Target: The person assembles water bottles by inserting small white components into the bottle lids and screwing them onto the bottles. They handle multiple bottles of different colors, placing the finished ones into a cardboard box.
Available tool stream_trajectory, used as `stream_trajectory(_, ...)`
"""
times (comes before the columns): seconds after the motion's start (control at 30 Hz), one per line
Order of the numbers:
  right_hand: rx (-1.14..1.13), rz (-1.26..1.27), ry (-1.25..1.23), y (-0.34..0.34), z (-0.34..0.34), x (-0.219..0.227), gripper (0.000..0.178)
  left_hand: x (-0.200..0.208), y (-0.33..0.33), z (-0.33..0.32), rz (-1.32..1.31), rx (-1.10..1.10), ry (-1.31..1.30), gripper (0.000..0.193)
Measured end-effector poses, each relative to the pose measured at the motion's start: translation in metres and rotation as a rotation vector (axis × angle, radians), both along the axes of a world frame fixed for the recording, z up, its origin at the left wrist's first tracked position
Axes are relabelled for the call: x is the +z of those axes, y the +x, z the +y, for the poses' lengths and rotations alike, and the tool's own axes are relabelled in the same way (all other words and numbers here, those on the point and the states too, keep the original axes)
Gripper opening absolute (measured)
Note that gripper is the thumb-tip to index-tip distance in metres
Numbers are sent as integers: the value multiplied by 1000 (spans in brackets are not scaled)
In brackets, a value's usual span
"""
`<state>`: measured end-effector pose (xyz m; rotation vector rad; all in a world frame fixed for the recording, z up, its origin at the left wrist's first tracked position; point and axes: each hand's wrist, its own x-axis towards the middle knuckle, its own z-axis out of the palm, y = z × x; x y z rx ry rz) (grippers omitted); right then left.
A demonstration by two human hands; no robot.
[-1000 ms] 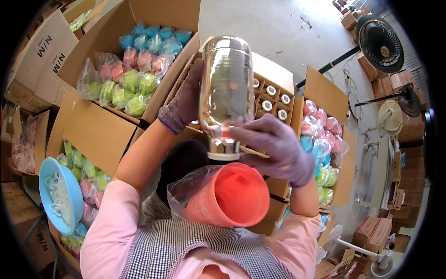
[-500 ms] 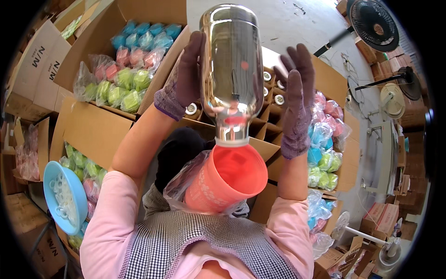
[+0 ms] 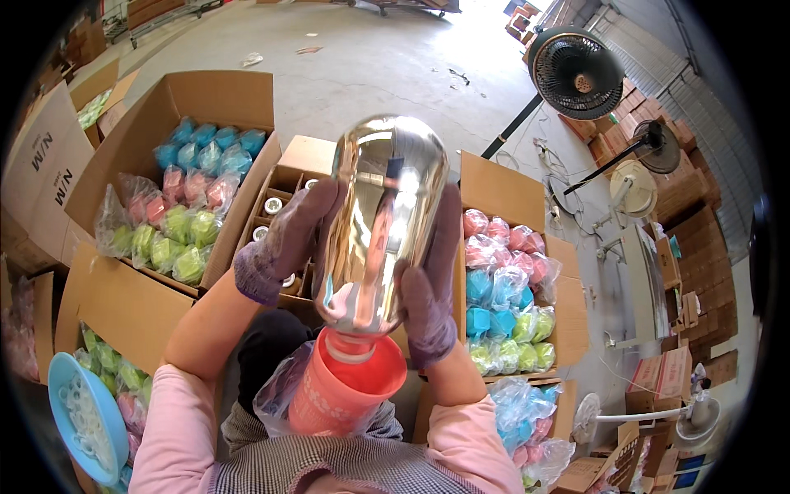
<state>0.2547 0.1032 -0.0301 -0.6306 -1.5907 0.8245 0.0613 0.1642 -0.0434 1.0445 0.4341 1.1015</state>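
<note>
A shiny silver glass flask liner (image 3: 383, 222), neck down, is held between my two gloved hands. My left hand (image 3: 292, 235) presses its left side, and my right hand (image 3: 432, 300) wraps its right side with the thumb toward me. The liner's neck, with a pale ring (image 3: 350, 352) round it, overlaps the mouth of a pink plastic flask casing (image 3: 317, 403); I cannot tell how far inside it reaches. The casing stands tilted in my lap, with a clear plastic bag (image 3: 273, 391) around it.
Cardboard boxes of bagged blue, pink and green parts stand at the left (image 3: 234, 86) and right (image 3: 568, 288). Between them, a divided carton (image 3: 309, 154) holds white-topped pieces. A blue basin (image 3: 58, 428) of clear rings sits near left. A fan (image 3: 576, 74) stands far right.
My right hand has closed in from beside the liner onto its side. The liner has come lower, its neck over the casing's mouth. The view has tilted up, showing more floor.
</note>
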Motion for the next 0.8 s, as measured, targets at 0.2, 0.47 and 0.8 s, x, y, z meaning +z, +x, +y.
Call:
stream_trajectory(0.2,65,162,-202,-7,-55,-33,98,-44,-35,-49,605,49,598,42)
stream_trajectory(0.47,118,-213,-333,1,-38,-36,45,-52,-94,-108,720,334,521,51)
stream_trajectory(0.8,765,-574,-135,-21,-2,-20,39,-90,-121,-104,-249,161,-394,55)
